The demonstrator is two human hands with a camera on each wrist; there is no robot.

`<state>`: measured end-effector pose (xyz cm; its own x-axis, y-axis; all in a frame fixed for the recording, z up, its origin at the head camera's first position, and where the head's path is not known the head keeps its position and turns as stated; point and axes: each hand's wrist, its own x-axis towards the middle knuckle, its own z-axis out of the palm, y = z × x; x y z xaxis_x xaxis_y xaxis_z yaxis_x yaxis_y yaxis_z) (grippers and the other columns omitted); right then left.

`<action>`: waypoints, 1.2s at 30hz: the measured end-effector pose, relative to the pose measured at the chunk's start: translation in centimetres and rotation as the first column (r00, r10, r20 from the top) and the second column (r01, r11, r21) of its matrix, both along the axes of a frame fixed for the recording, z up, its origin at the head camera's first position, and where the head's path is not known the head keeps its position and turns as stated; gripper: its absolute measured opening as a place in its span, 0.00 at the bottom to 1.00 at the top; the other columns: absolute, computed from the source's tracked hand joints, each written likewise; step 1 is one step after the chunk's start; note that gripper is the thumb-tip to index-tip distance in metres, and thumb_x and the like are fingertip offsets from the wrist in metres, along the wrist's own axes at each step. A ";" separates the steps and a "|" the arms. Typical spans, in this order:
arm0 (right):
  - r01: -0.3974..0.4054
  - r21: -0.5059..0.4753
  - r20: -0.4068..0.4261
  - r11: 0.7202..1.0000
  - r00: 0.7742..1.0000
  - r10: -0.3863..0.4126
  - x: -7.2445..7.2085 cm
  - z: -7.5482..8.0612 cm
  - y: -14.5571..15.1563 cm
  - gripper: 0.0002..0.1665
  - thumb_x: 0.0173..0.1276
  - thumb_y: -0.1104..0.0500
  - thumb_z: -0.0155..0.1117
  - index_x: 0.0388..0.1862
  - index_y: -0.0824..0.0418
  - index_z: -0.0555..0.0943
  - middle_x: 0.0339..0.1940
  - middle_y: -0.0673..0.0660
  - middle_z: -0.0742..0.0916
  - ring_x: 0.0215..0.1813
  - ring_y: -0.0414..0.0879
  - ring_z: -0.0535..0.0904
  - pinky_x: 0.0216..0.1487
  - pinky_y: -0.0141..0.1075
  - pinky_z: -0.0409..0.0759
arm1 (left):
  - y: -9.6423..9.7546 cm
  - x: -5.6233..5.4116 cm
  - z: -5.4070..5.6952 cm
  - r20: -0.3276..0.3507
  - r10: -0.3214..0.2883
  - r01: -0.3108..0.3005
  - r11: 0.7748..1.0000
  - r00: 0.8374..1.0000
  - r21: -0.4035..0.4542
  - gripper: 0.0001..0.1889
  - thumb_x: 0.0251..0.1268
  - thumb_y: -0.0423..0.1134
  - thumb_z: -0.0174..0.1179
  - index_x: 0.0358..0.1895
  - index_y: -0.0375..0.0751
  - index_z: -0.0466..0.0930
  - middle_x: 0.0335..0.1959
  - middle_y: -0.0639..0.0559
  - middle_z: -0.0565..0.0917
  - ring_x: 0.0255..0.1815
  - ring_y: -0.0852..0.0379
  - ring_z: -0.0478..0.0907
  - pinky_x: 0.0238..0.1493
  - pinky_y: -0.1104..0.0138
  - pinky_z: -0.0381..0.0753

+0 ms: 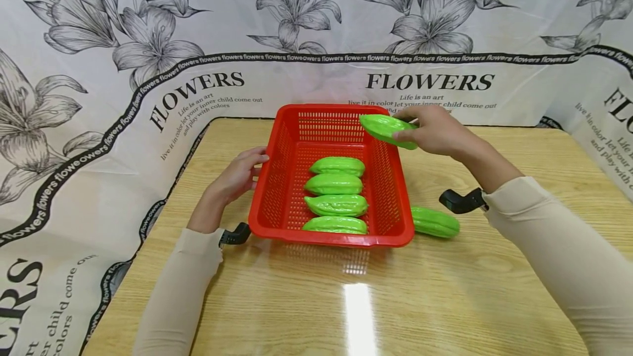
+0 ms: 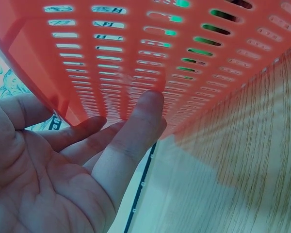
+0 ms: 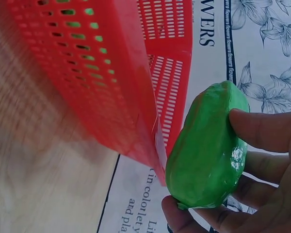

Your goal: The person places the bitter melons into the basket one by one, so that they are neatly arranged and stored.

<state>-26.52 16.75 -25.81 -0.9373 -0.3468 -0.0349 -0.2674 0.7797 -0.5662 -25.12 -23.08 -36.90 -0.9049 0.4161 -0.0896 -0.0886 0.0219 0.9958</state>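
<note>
A red slotted plastic basket stands on the table. Inside it, several green ridged gourd-like fruits lie in a column, one behind another. My right hand pinches a similar green fruit over the basket's right rim near the back corner. Up close in the right wrist view, the thumb lies on one side of this glossy fruit and the fingers on the other. Beside the basket's left wall, my left hand touches the outside near the rim with loosely extended fingers; it appears again in the left wrist view.
Another green fruit lies on the wooden table to the basket's right, partly hidden by its wall. A flower-printed cloth rises behind the table and along its sides. A black device is attached at the right wrist.
</note>
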 end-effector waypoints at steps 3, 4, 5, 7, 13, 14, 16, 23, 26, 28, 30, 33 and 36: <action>-0.018 -0.023 0.021 1.000 1.000 0.019 -0.2 -0.1 -0.8 0.28 0.74 0.55 0.63 0.69 0.67 0.75 0.62 0.68 0.80 0.58 0.62 0.78 0.50 0.49 0.79 | -0.1 0.1 0.0 0.000 0.004 -0.004 1.000 1.000 -0.004 0.23 0.81 0.40 0.39 0.71 0.32 0.64 0.57 0.35 0.73 0.46 0.49 0.84 0.40 0.59 0.89; -0.022 -0.031 0.028 0.999 0.999 0.023 -0.3 -0.1 -1.1 0.28 0.74 0.56 0.63 0.69 0.67 0.74 0.62 0.68 0.80 0.58 0.62 0.78 0.51 0.50 0.78 | -0.1 0.1 0.0 0.002 0.005 -0.005 1.000 1.000 -0.003 0.23 0.81 0.40 0.39 0.71 0.31 0.64 0.57 0.34 0.73 0.46 0.49 0.84 0.40 0.59 0.89; -0.026 -0.034 0.032 0.999 0.999 0.027 -0.4 -0.2 -1.4 0.28 0.74 0.56 0.63 0.69 0.67 0.74 0.62 0.68 0.80 0.59 0.61 0.77 0.52 0.51 0.78 | -0.1 0.1 0.0 0.003 0.006 -0.006 1.000 1.000 -0.002 0.23 0.81 0.40 0.39 0.72 0.32 0.64 0.57 0.34 0.73 0.46 0.49 0.84 0.40 0.59 0.89; -0.034 -0.040 0.042 0.999 0.999 0.035 -0.6 -0.2 -1.9 0.28 0.74 0.57 0.63 0.69 0.68 0.74 0.62 0.67 0.80 0.60 0.61 0.76 0.54 0.52 0.77 | -0.1 0.1 0.0 0.004 0.005 -0.005 1.000 1.000 -0.001 0.23 0.82 0.40 0.39 0.72 0.32 0.64 0.57 0.34 0.73 0.46 0.49 0.84 0.39 0.59 0.89; -0.067 -0.026 0.041 0.997 0.997 0.068 -1.3 -0.2 -3.4 0.30 0.73 0.59 0.64 0.70 0.70 0.73 0.63 0.69 0.79 0.63 0.60 0.73 0.58 0.54 0.75 | -0.2 0.1 -0.1 0.007 0.004 -0.004 1.000 1.000 -0.002 0.24 0.82 0.40 0.39 0.72 0.32 0.63 0.58 0.33 0.73 0.47 0.49 0.84 0.39 0.59 0.89; -0.070 -0.023 0.046 0.997 0.996 0.071 -1.5 -0.3 -3.7 0.31 0.73 0.59 0.64 0.70 0.71 0.72 0.64 0.69 0.78 0.64 0.60 0.72 0.59 0.54 0.75 | -0.3 0.0 -0.1 0.009 0.005 -0.005 1.000 1.000 -0.001 0.24 0.82 0.40 0.39 0.72 0.32 0.63 0.58 0.33 0.73 0.47 0.48 0.83 0.40 0.59 0.89; -0.077 -0.017 0.060 0.997 0.995 0.078 -1.8 -0.3 -4.2 0.31 0.73 0.59 0.64 0.71 0.71 0.72 0.65 0.69 0.78 0.64 0.60 0.72 0.59 0.54 0.74 | -0.3 0.0 -0.1 0.009 0.005 -0.005 1.000 1.000 -0.001 0.24 0.81 0.40 0.39 0.72 0.32 0.63 0.58 0.33 0.73 0.48 0.48 0.83 0.40 0.59 0.89; -0.110 0.028 0.086 0.994 0.990 0.107 -3.1 -0.1 -5.8 0.32 0.72 0.59 0.65 0.71 0.70 0.71 0.71 0.69 0.75 0.73 0.63 0.68 0.70 0.57 0.69 | -0.4 -0.1 0.0 0.019 0.011 -0.011 1.000 1.000 0.005 0.23 0.82 0.40 0.40 0.72 0.33 0.64 0.58 0.34 0.73 0.47 0.49 0.83 0.40 0.59 0.89; -0.125 0.038 0.089 0.991 0.989 0.121 -3.6 -0.1 -6.4 0.32 0.72 0.60 0.65 0.71 0.72 0.71 0.71 0.69 0.75 0.73 0.63 0.67 0.72 0.57 0.68 | -0.4 -0.1 0.1 0.015 0.008 -0.008 1.000 1.000 0.003 0.24 0.82 0.40 0.40 0.72 0.33 0.64 0.59 0.33 0.73 0.47 0.49 0.83 0.40 0.59 0.89; -0.135 0.048 0.092 0.990 0.987 0.130 -3.9 -0.2 -6.7 0.32 0.72 0.61 0.65 0.71 0.72 0.71 0.71 0.69 0.75 0.73 0.63 0.68 0.71 0.56 0.68 | -0.4 -0.1 0.1 0.013 0.005 -0.005 1.000 1.000 0.005 0.24 0.82 0.40 0.40 0.72 0.32 0.64 0.59 0.33 0.73 0.48 0.49 0.83 0.40 0.59 0.89; -0.139 0.057 0.094 0.989 0.987 0.134 -4.2 -0.5 -7.1 0.32 0.72 0.61 0.66 0.70 0.72 0.72 0.70 0.69 0.76 0.72 0.63 0.69 0.71 0.55 0.70 | -0.4 -0.1 0.1 0.011 0.000 -0.001 1.000 1.000 0.007 0.24 0.82 0.40 0.40 0.72 0.32 0.63 0.60 0.32 0.72 0.48 0.49 0.83 0.40 0.59 0.89; -0.149 0.075 0.091 0.986 0.986 0.142 -4.8 -1.0 -7.6 0.31 0.71 0.62 0.66 0.69 0.73 0.73 0.68 0.69 0.77 0.69 0.62 0.72 0.68 0.55 0.73 | -0.4 -0.2 0.0 0.014 -0.007 0.006 1.000 1.000 0.018 0.24 0.82 0.40 0.40 0.73 0.32 0.63 0.60 0.31 0.72 0.48 0.49 0.84 0.40 0.59 0.89; -0.152 0.084 0.103 0.985 0.984 0.143 -5.4 -1.5 -8.1 0.31 0.71 0.61 0.66 0.69 0.73 0.73 0.68 0.69 0.78 0.67 0.61 0.73 0.67 0.54 0.74 | -0.3 -0.2 -0.1 0.018 -0.010 0.009 1.000 1.000 0.024 0.24 0.82 0.40 0.39 0.73 0.32 0.63 0.61 0.31 0.72 0.48 0.49 0.84 0.40 0.59 0.89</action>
